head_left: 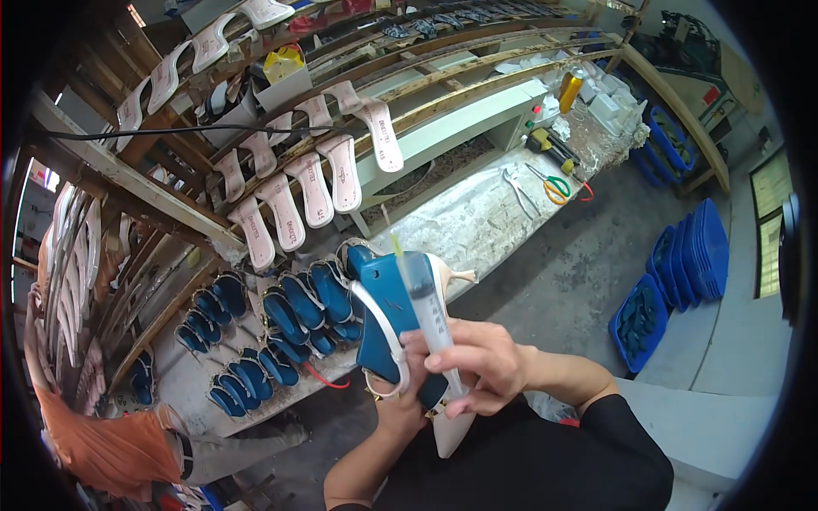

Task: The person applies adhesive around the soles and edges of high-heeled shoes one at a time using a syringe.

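Note:
My left hand [399,413] grips a cream pointed-toe heeled shoe [452,432] from beneath, its straps fitted round a blue shoe last [381,277]. The toe points toward me and the slim heel sticks out on the far right side. Closed around a clear plastic syringe [428,311] is my right hand [487,362], just over the shoe. The syringe's thin yellowish tip points up and away from me. Part of the shoe is hidden behind the syringe and my fingers.
Several strapped shoes on blue lasts [247,375] stand on the workbench [460,221] to the left. Pliers [520,194] and scissors [552,186] lie on its right part. Pink insoles [279,211] hang along the rack. Blue baskets [637,328] are on the right; a person in orange [106,443] is at left.

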The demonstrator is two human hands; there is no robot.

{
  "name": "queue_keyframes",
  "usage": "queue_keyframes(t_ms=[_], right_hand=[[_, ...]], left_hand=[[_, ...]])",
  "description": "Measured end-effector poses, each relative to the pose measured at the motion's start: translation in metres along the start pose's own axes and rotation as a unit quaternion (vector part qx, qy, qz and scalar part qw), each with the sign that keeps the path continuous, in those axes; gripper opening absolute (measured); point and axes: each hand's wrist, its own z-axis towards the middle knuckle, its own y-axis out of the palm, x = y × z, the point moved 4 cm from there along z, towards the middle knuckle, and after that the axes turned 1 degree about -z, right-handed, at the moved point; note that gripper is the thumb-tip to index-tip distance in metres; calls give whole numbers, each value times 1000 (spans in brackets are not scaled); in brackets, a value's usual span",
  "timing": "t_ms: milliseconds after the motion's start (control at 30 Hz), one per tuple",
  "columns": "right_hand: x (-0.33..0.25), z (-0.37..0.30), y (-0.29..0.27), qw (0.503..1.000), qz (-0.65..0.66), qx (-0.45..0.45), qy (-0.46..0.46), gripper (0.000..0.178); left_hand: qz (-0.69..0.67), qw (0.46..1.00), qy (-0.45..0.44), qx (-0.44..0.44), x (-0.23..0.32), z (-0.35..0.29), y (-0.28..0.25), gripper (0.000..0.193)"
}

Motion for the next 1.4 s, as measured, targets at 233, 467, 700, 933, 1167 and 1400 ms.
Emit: queue_keyframes(t_ms=[233, 467, 700, 933, 1167, 1400], right_hand=[[-33, -7, -45, 941, 319, 94, 61, 65], [-61, -1, -39, 956, 288, -16, 48, 57], [-63, 1, -29, 958, 281, -50, 37, 55], [-60, 1, -23, 963, 262, -48, 39, 55], [-57, 0, -17, 969, 242, -46, 37, 55], [-62, -1, -21, 970, 215, -76, 87, 54]], left_hand=[[-372, 920, -58, 110, -2, -2, -18, 54], [-414, 902, -63, 107, 39, -9, -22, 86], [-382, 922, -5, 71, 45, -19, -35, 78], [-376, 917, -14, 129, 49, -19, -33, 86], [-369, 921, 15, 126, 41, -21, -36, 77], [-363, 923, 29, 123, 29, -27, -40, 76]])
